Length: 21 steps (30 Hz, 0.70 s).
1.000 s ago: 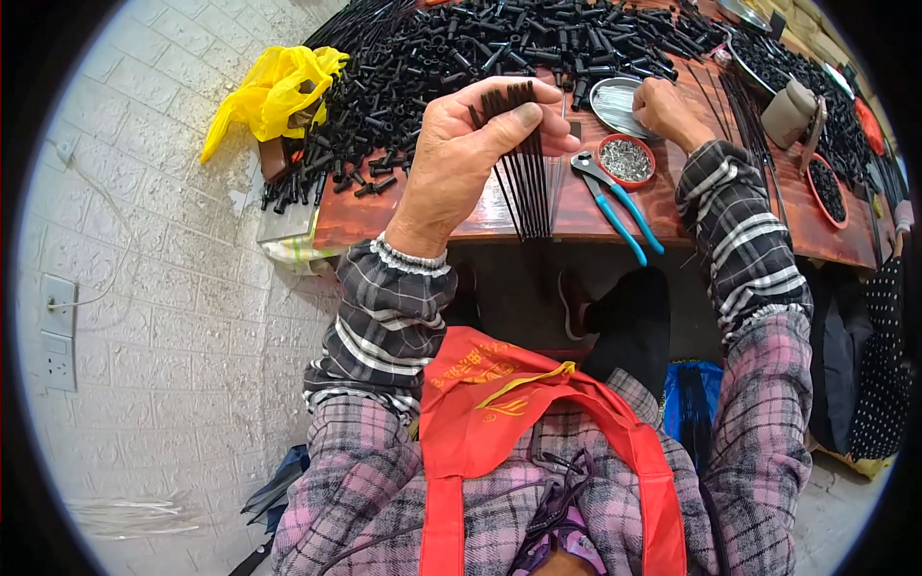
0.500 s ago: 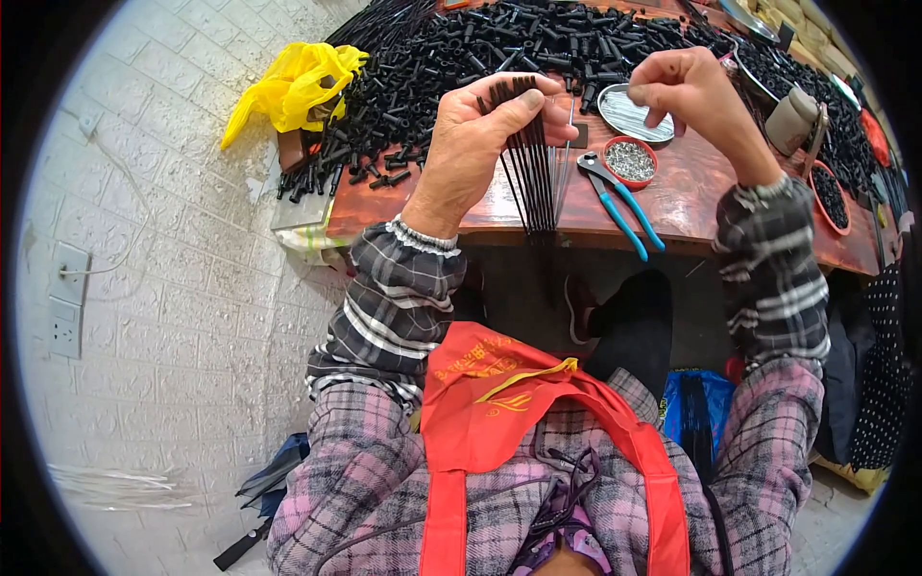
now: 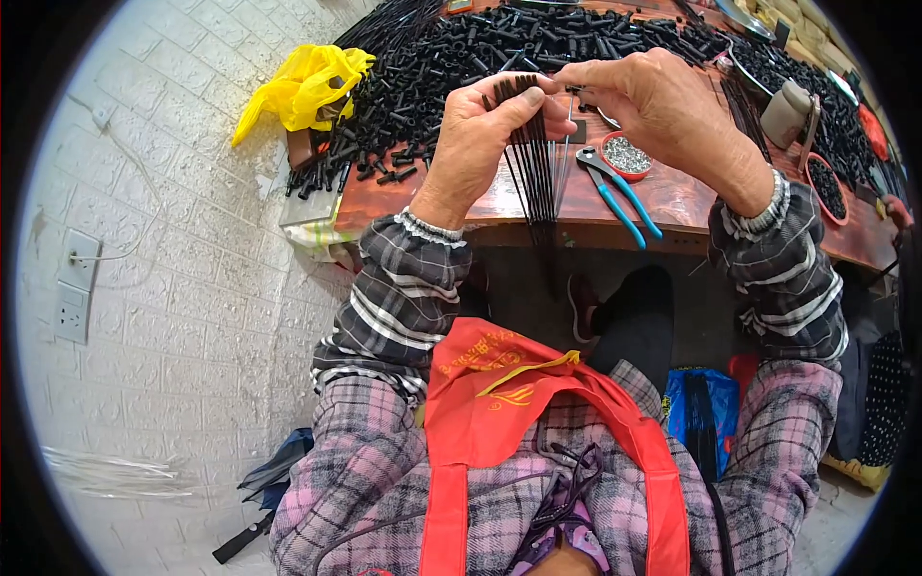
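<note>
My left hand point(image 3: 466, 139) is closed around a fanned bundle of thin black rods point(image 3: 536, 178), which hang down past the table's front edge. A few pale, shiny thin rods show at the bundle's right side. Just right of it, my right hand point(image 3: 663, 106) reaches across with thumb and forefinger pinched at the top of a thin shiny rod, where a small dark piece shows. What the fingertips hold is too small to make out. Below my right hand lie pliers with blue handles point(image 3: 624, 206), beside a red bowl point(image 3: 636, 179) of small silver pieces.
A large heap of short black tubes point(image 3: 499, 43) covers the back of the reddish table point(image 3: 384, 206). A yellow plastic bag point(image 3: 298, 91) sits at left. A grey bottle point(image 3: 786, 115) and a red-rimmed bowl of black bits point(image 3: 826, 187) stand at right. White brick-patterned wall point(image 3: 182, 230) borders the left.
My right hand has moved left, from above the shallow dish of pale sticks to the top of the bundle, and now hides most of that dish. My left hand keeps its hold on the rods.
</note>
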Motion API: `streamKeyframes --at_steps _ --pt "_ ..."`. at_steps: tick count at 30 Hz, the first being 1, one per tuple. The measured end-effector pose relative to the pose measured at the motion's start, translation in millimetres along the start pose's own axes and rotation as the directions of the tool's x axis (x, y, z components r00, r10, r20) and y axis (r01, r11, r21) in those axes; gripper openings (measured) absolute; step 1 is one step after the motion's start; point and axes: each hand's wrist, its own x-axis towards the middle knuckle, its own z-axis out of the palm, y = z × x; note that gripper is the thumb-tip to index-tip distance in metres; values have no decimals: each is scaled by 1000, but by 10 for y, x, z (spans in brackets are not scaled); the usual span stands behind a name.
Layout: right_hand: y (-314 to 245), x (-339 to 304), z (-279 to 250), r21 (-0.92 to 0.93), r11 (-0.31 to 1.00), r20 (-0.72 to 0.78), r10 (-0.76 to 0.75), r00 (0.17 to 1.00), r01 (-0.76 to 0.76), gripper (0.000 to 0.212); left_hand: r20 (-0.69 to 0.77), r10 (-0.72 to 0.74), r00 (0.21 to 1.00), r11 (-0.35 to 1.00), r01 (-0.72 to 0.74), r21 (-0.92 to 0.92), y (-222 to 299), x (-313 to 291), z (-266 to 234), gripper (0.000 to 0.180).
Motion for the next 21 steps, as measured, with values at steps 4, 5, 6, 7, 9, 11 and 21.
streamKeyframes --at_steps 4,5,6,7,9,11,21 --pt "-19 24 31 54 998 68 33 997 -37 22 1 4 1000 1000 -4 -5 8 -17 -10 17" --pt "-15 29 37 42 999 66 26 997 -29 22 4 13 1000 1000 -13 -4 2 -15 -21 17" --pt "-13 32 41 43 999 68 24 997 -27 22 6 22 1000 1000 -22 -2 -3 -16 -28 16" --pt "-7 34 43 51 999 61 5 998 -8 22 5 22 1000 1000 -22 -4 -5 -14 -25 16" --pt "13 36 49 59 998 56 -15 998 11 21 -21 13 1000 1000 -13 -28 -4 -11 -17 15" --pt "32 37 60 62 996 16 -59 998 57 21 -13 22 1000 1000 -23 -16 -11 -6 -27 15" --pt "-36 40 0 -95 992 11 -81 997 82 19 7 27 1000 1000 -27 5 2 -17 -10 17"
